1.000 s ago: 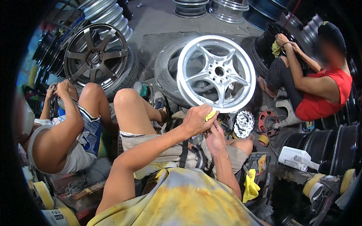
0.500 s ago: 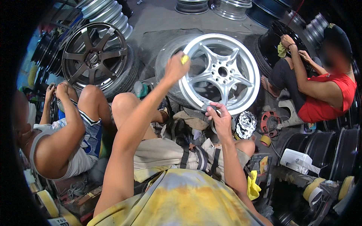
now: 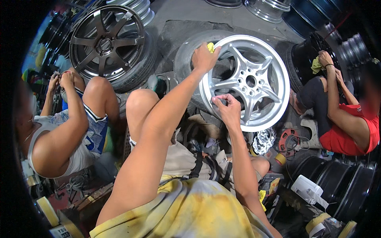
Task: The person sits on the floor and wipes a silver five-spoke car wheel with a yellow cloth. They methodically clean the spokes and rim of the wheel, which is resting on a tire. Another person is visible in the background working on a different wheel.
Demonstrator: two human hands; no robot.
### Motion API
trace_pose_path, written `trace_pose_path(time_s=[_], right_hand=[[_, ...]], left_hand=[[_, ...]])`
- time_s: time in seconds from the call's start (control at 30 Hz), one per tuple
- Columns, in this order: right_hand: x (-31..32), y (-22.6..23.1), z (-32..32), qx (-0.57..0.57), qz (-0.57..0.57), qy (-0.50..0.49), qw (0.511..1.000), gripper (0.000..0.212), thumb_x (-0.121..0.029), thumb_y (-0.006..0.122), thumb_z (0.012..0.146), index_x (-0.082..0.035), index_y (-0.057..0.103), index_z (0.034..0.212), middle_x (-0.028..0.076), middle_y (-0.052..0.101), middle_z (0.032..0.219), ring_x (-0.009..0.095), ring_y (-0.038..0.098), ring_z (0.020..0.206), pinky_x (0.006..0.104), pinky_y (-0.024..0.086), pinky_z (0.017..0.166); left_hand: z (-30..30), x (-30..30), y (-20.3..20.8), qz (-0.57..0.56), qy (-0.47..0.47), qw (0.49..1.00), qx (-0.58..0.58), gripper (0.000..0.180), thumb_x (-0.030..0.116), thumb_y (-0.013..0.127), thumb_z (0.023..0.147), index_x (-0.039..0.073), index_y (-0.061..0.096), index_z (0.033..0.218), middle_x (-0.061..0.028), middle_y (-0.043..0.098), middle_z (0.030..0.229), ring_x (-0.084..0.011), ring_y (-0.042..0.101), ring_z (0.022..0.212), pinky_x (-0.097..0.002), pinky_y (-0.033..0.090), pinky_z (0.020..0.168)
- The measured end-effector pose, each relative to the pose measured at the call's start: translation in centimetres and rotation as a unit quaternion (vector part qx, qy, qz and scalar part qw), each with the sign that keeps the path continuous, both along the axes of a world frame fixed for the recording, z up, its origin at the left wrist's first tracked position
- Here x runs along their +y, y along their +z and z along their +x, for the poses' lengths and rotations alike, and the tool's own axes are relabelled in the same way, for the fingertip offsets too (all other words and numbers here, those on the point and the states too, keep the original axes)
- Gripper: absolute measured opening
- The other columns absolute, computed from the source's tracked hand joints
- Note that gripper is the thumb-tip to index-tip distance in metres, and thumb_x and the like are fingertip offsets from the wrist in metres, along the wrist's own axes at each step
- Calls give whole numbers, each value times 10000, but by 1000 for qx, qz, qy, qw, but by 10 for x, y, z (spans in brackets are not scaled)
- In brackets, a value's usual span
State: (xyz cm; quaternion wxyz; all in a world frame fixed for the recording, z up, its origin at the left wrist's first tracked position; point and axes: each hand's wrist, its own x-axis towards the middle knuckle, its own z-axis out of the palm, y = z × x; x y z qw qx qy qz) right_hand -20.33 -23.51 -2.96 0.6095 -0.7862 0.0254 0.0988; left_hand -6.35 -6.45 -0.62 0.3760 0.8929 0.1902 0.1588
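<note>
In front of me a silver wheel rim [image 3: 249,104] with star-like spokes lies tilted on a tyre [image 3: 183,60]. My left hand [image 3: 204,59] is closed around a yellow cloth [image 3: 210,47] at the upper left of the rim's lip. Lower down, my right hand [image 3: 229,109] touches the rim's left inner edge, thumb and forefinger drawn together. Whatever sits between those fingertips is hidden.
At left, a dark multi-spoke wheel [image 3: 104,45] rests on a tyre beside a seated person [image 3: 59,137]. Another person in red [image 3: 353,129] wipes a black rim [image 3: 307,53]. Near my right knee lie a crumpled silvery piece [image 3: 263,141] and a red reel [image 3: 288,139].
My left hand with the yellow cloth has come against the rim's upper left lip. My right hand has moved up along the edge; the small dark piece in its fingers no longer shows.
</note>
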Motion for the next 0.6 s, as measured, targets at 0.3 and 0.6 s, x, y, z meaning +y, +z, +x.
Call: trace_pose_path(time_s=[0.3, 0.6], right_hand=[[-5, -2, 7, 33, -47, 34, 998, 343, -298, 846, 793, 21, 728, 841, 75, 671, 675, 115, 541, 611, 299, 458, 609], [2, 0, -3, 11, -68, -4, 998, 369, -322, 840, 804, 26, 716, 822, 77, 663, 667, 111, 545, 613, 295, 461, 614]], left_hand=[[-2, -1, -3, 3, -3, 1000, -12, 577, 529, 712, 867, -22, 684, 1032, -273, 716, 975, -453, 684, 973, -512, 526, 824], [-5, -1, -6, 1, -6, 999, -37, 509, 501, 698, 892, 3, 686, 995, -248, 715, 925, -455, 680, 922, -531, 514, 784]])
